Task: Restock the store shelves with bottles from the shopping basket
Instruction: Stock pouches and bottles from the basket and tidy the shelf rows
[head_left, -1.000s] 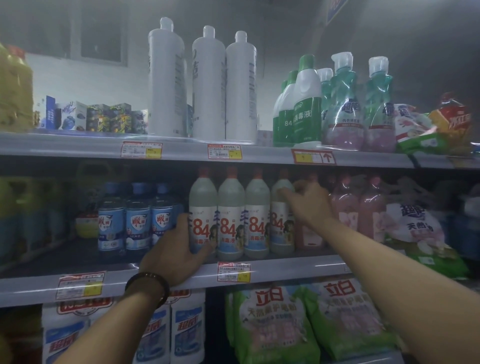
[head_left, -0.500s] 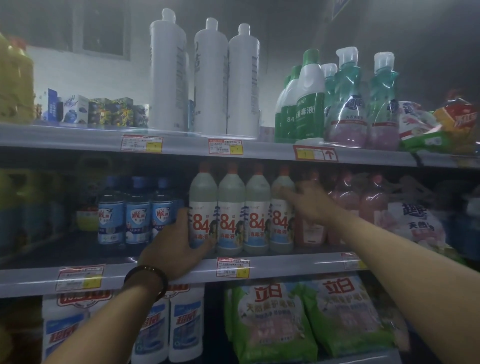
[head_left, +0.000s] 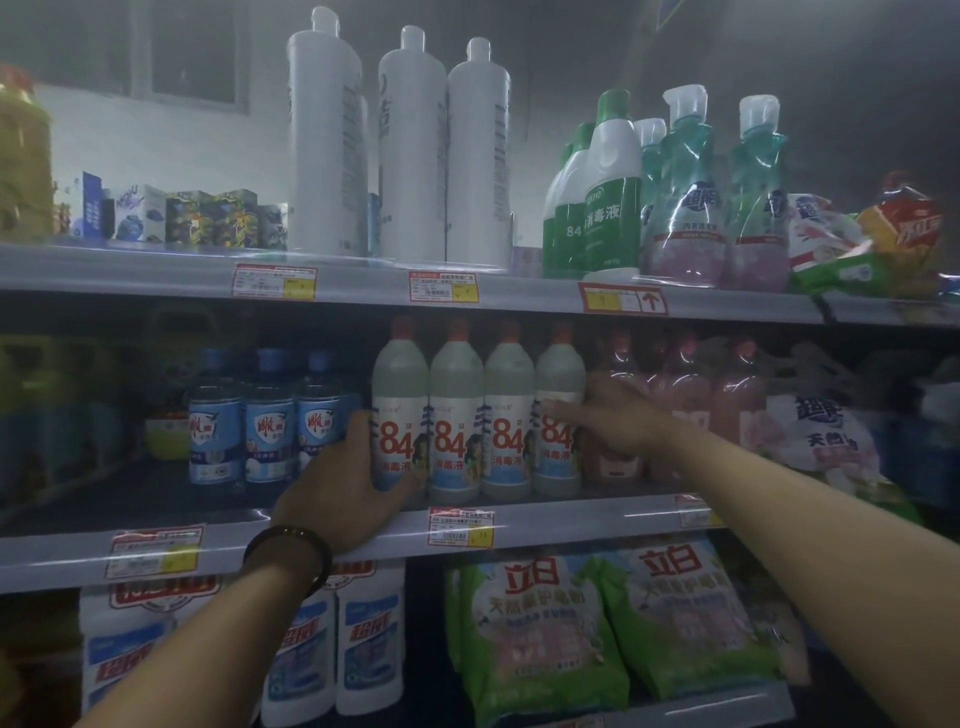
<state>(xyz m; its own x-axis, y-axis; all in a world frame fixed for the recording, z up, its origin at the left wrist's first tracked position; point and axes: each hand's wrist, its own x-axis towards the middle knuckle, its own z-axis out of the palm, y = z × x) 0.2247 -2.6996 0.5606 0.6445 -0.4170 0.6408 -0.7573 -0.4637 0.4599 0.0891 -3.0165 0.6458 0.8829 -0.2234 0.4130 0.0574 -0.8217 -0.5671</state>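
Observation:
Four pale bottles with red caps and "84" labels stand in a row on the middle shelf (head_left: 571, 512). My left hand (head_left: 340, 493) wraps around the base of the leftmost 84 bottle (head_left: 400, 400). My right hand (head_left: 615, 415) lies flat against the right side of the rightmost 84 bottle (head_left: 558, 379), fingers stretched out over its label, in front of the pink bottles (head_left: 680, 384). The shopping basket is out of view.
Blue-labelled bottles (head_left: 267, 421) stand just left of the row. The top shelf holds tall white bottles (head_left: 415, 156), green disinfectant bottles (head_left: 610, 197) and teal pump bottles (head_left: 685, 208). Below are white bottles (head_left: 369, 639) and green detergent bags (head_left: 535, 639).
Both hands stay at the two ends of the 84 row. The right fingers have slid slightly lower onto the last bottle's label; the view has shifted a little.

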